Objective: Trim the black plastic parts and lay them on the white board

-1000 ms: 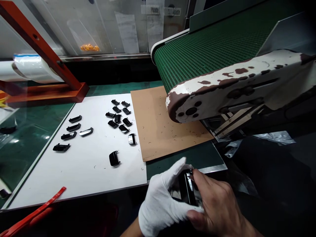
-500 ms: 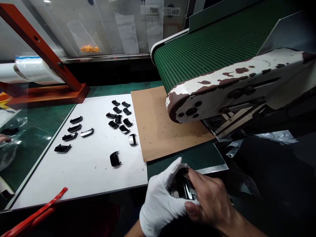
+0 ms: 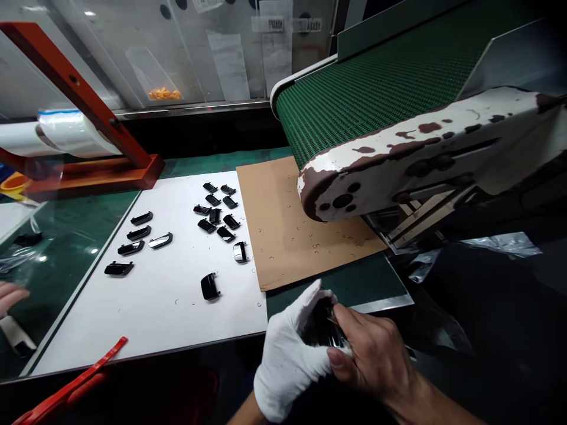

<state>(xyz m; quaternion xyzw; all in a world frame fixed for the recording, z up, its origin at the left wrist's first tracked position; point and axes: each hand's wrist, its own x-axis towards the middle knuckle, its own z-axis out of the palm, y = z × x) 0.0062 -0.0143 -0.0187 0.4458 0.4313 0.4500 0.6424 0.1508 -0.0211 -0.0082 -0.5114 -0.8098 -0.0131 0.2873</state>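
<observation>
In a white glove, my left hand (image 3: pixel 287 354) curls around a glossy black plastic part (image 3: pixel 326 326) in front of the table's near edge. My bare right hand (image 3: pixel 376 354) grips the same part from the other side, its thumb low and its fingers over the top. Much of the part is hidden by both hands. On the white sheet (image 3: pixel 155 313) lie several similar black parts with small tabs. One black part (image 3: pixel 209 286) is nearest to my hands, and another, with a bright reflection (image 3: pixel 240 252), sits near the sheet's right edge.
A green conveyor belt (image 3: pixel 376 100) with a chipped white frame overhangs brown cardboard (image 3: pixel 283 254) dotted with small curved scraps. Orange stand (image 3: pixel 142 171) holds film rolls (image 3: pixel 73 133) at left. A red strip (image 3: pixel 75 378) juts up in front. Another person's hand (image 3: pixel 11 295) shows at the left edge.
The black part has turned slightly between my hands, showing less shine. The other person's hand has come further into view at the left. The view has shifted a little.
</observation>
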